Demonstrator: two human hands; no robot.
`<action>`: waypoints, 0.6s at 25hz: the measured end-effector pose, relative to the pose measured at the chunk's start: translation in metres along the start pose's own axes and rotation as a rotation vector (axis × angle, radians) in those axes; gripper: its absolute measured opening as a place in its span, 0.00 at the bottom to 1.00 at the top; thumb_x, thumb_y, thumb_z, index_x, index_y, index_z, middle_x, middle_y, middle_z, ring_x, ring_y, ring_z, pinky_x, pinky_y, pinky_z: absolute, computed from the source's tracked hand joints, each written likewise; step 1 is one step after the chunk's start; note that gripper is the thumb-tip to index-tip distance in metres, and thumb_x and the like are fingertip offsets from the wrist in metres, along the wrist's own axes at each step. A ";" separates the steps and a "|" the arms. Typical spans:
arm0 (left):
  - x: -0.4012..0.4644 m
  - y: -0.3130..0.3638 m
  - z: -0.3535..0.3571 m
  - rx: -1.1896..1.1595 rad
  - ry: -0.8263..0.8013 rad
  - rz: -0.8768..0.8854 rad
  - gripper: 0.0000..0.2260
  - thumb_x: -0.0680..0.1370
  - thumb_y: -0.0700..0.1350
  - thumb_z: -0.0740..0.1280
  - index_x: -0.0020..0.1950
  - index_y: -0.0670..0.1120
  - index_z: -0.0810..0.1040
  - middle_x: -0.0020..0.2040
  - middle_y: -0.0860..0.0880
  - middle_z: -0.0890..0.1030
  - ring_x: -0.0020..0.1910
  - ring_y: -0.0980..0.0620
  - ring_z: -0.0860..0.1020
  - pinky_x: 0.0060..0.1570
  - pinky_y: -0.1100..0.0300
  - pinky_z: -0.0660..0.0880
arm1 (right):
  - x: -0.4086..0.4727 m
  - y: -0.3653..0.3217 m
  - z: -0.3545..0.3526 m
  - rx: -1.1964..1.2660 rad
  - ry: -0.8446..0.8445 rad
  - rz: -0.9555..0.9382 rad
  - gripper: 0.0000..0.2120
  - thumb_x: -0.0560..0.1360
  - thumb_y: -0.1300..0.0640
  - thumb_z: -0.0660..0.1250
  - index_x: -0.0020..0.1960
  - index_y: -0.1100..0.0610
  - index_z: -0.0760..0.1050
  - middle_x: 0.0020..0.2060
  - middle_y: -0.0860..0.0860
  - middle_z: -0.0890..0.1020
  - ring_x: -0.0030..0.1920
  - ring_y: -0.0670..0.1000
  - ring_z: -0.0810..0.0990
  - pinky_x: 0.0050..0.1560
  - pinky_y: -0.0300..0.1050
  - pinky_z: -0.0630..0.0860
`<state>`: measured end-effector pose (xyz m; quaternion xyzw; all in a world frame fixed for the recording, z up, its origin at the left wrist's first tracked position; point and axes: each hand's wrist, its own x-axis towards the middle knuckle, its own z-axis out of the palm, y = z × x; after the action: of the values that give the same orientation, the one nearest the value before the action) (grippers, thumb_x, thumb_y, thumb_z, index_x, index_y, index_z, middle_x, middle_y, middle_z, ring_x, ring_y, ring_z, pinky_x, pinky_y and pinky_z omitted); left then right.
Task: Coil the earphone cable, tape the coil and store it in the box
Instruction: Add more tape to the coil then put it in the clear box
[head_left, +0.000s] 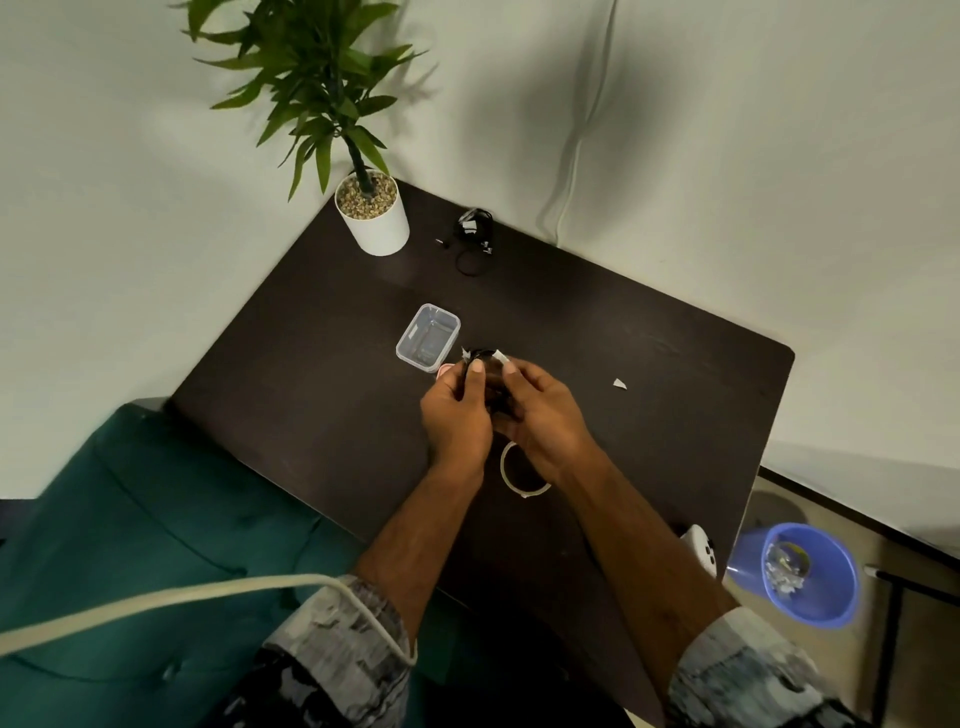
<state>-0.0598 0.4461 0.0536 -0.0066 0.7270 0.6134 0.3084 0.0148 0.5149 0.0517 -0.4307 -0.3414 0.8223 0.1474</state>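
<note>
Coil (485, 358), black, pinched between left hand (457, 410) and right hand (540, 410), tape (500, 355) ends loose: risk—slackened pinch, coil springs open before reaching box (428, 338).

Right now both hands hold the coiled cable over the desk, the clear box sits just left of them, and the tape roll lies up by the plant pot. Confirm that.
One detail is wrong. The head view shows the tape roll near the desk's front edge, under the right hand, not by the plant pot. The left hand, coiled cable and clear box are as stated.
</note>
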 end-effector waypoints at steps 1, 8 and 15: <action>0.003 -0.001 0.001 0.029 -0.006 0.027 0.07 0.83 0.47 0.66 0.55 0.51 0.84 0.51 0.51 0.87 0.52 0.56 0.85 0.57 0.54 0.83 | 0.002 0.000 0.002 -0.036 0.007 -0.012 0.12 0.84 0.57 0.65 0.65 0.56 0.80 0.58 0.55 0.87 0.59 0.54 0.86 0.58 0.56 0.84; 0.032 -0.015 0.008 0.104 0.016 0.008 0.12 0.85 0.47 0.63 0.64 0.47 0.82 0.56 0.51 0.85 0.56 0.55 0.84 0.61 0.50 0.81 | 0.028 0.012 0.017 -0.211 0.114 0.115 0.08 0.84 0.54 0.64 0.59 0.50 0.82 0.52 0.52 0.89 0.53 0.53 0.88 0.56 0.61 0.85; 0.057 -0.014 0.003 0.390 0.003 0.100 0.12 0.84 0.48 0.65 0.66 0.49 0.81 0.59 0.53 0.84 0.58 0.56 0.82 0.53 0.65 0.76 | 0.062 0.024 0.019 0.056 0.124 0.179 0.10 0.85 0.61 0.63 0.62 0.59 0.81 0.55 0.59 0.87 0.55 0.56 0.88 0.57 0.55 0.84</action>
<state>-0.0990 0.4662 0.0148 0.0885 0.8320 0.4753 0.2721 -0.0358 0.5224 0.0048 -0.5054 -0.2687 0.8131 0.1061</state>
